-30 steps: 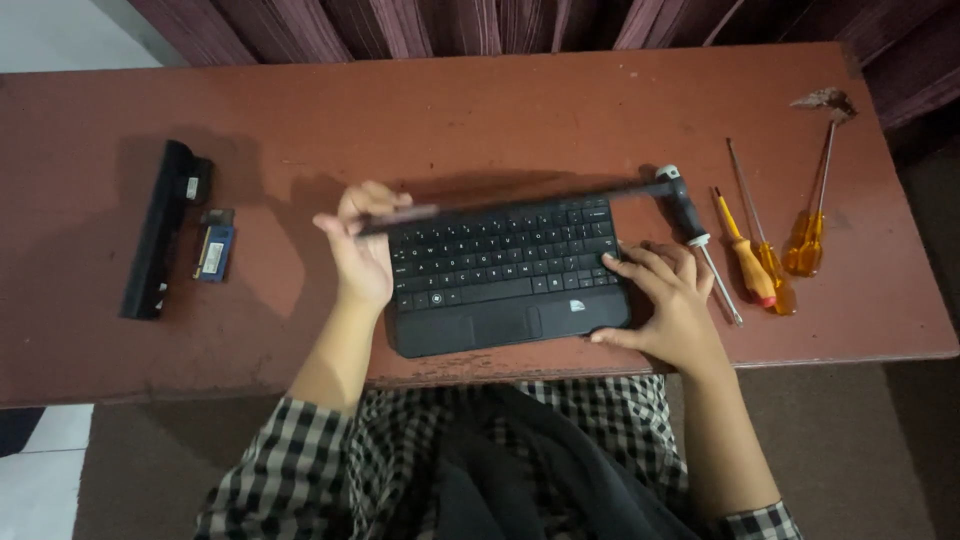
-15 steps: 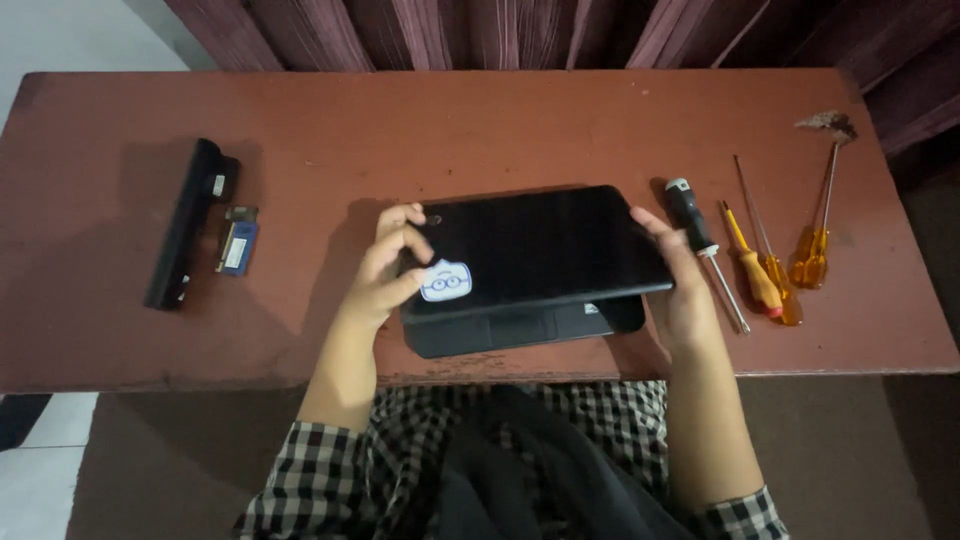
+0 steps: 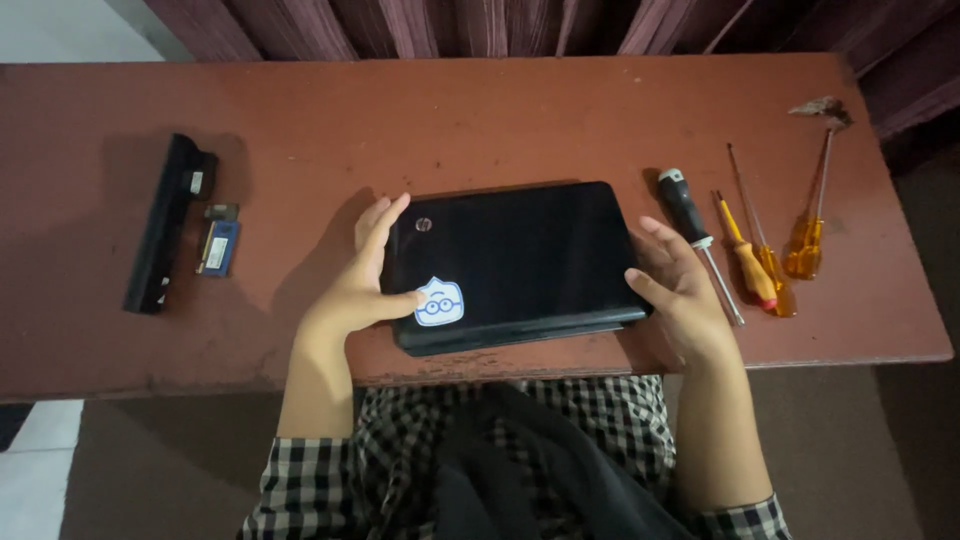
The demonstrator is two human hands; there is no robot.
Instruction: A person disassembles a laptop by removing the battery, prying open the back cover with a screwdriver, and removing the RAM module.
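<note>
- black laptop [image 3: 515, 262], lid closed, lies flat near the front edge of the reddish worktop [image 3: 500, 110].
- left hand [image 3: 362, 280] rests open on its left edge, thumb by a pale sticker [image 3: 439, 302].
- right hand [image 3: 680, 290] cups the right edge, fingers spread.
- screwdrivers [image 3: 755, 265] lie just right; a long black battery [image 3: 160, 225] far left.

Dim, warm overhead light, soft shadows left of objects, faint lid sheen, sharp focus throughout.

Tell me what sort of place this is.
Likely a home repair desk: a closed black laptop on a reddish wooden table, screwdrivers laid out beside it, a removed battery bar, and curtains behind.
</note>
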